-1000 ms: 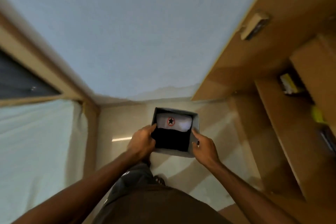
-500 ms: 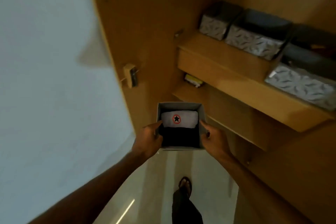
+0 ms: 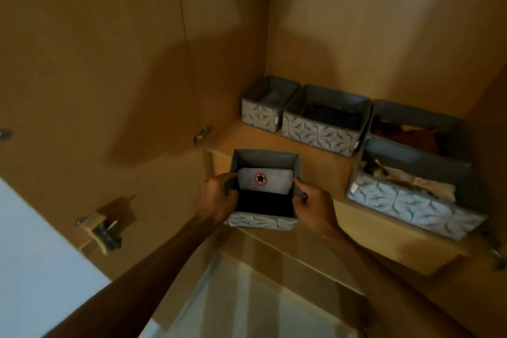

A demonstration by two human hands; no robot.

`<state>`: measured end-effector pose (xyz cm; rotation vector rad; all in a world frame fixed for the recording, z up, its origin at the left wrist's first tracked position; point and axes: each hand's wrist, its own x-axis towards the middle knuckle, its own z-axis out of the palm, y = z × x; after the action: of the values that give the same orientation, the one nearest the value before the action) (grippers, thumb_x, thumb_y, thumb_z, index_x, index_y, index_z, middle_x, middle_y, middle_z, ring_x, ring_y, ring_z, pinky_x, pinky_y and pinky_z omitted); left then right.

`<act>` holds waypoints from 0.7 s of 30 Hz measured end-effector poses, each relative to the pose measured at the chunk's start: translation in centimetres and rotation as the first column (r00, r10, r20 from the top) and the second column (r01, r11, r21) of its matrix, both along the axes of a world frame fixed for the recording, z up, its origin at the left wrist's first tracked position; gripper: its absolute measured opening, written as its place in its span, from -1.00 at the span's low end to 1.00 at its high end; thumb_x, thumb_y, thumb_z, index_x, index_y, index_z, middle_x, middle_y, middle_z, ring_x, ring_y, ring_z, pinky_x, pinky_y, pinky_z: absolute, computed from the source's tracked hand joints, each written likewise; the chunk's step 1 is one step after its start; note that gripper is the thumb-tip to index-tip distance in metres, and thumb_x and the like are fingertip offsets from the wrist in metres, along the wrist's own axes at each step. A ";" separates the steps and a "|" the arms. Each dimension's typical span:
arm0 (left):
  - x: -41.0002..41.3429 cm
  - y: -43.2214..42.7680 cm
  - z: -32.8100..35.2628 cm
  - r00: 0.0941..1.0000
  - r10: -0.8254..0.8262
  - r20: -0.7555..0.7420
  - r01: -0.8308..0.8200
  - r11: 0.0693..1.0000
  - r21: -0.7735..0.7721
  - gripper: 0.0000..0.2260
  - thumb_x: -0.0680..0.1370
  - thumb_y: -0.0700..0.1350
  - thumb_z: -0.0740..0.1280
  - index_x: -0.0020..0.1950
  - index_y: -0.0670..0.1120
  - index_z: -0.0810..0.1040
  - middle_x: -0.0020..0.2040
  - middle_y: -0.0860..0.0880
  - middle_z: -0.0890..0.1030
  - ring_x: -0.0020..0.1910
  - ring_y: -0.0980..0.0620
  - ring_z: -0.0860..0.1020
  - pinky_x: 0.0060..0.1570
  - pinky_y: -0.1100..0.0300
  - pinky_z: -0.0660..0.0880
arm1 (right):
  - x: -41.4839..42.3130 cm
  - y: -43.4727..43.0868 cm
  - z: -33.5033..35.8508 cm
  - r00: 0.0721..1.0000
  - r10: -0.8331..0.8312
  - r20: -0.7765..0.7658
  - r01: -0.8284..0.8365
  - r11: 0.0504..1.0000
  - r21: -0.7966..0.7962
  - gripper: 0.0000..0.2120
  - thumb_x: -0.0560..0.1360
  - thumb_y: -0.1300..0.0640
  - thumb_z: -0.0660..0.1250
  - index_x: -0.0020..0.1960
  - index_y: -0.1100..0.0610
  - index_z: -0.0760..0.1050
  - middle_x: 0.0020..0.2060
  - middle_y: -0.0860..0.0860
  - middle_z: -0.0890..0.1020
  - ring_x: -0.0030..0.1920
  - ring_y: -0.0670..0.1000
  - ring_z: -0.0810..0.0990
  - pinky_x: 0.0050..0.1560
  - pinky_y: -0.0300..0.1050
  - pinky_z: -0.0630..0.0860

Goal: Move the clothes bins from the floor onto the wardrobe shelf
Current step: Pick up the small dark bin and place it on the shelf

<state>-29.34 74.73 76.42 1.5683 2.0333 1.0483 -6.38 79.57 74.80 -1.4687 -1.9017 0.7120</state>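
I'm at the placing step: the bin (image 3: 262, 221) I'm carrying is up at the front left of the wardrobe shelf (image 3: 323, 170), with a pale folded piece bearing a star badge (image 3: 263, 180) and a dark piece (image 3: 264, 202) inside it. My left hand (image 3: 218, 196) grips its left wall and my right hand (image 3: 312, 200) its right wall, the fingers (image 3: 227, 176) curled over the rim on each side. Four other bins already sit on the shelf: a small one (image 3: 260, 115) and a wider one (image 3: 321, 132) at the back, a rear right one (image 3: 411, 118), and a long one (image 3: 406, 203) just beside my right hand. Next I judge it needs sliding inward until the base sits fully on the board, keeping clear of that long bin, and only then letting go. The bin's underside is hidden, so I cannot tell whether it rests on the shelf or hangs just above its edge; it looks partly over the lip. The shelf's right end is blurred and cut off, and no floor bins are in view.
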 end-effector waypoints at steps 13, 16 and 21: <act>-2.8 17.8 1.6 0.979 -0.083 -0.185 0.088 0.996 0.019 -0.73 0.55 -0.28 0.23 0.11 -0.05 0.65 0.06 -0.04 0.68 0.00 -0.02 0.61 -0.10 0.22 0.45 | -4.2 16.6 0.7 0.996 -0.091 0.002 0.091 0.994 -0.056 -0.66 0.53 0.21 0.24 0.28 0.04 0.53 -0.14 0.01 0.65 -0.23 -0.10 0.54 -0.21 -0.23 0.40; -4.3 21.1 1.2 0.982 -0.062 -0.177 0.063 0.998 0.000 -0.74 0.58 -0.25 0.23 0.16 -0.05 0.63 0.10 -0.06 0.67 0.03 -0.05 0.61 -0.02 0.17 0.52 | -5.6 19.0 0.8 0.991 -0.120 -0.064 0.113 0.987 -0.112 -0.62 0.54 0.21 0.21 0.35 0.05 0.47 0.09 0.09 0.65 -0.05 0.07 0.63 -0.10 -0.14 0.49; -6.5 24.7 0.1 0.988 -0.132 -0.084 0.131 0.991 -0.017 -0.77 0.59 -0.08 0.29 0.22 -0.04 0.57 0.13 -0.06 0.65 0.09 -0.04 0.59 0.05 0.12 0.53 | -8.6 22.1 -0.1 0.970 -0.106 -0.217 0.058 0.974 -0.218 -0.72 0.48 0.23 0.33 0.19 0.10 0.55 0.04 0.05 0.66 0.05 0.03 0.63 -0.02 -0.08 0.58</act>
<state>-35.87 99.41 76.52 1.7424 1.9560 0.9345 -14.98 101.68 74.72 -1.5109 -1.6220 1.0221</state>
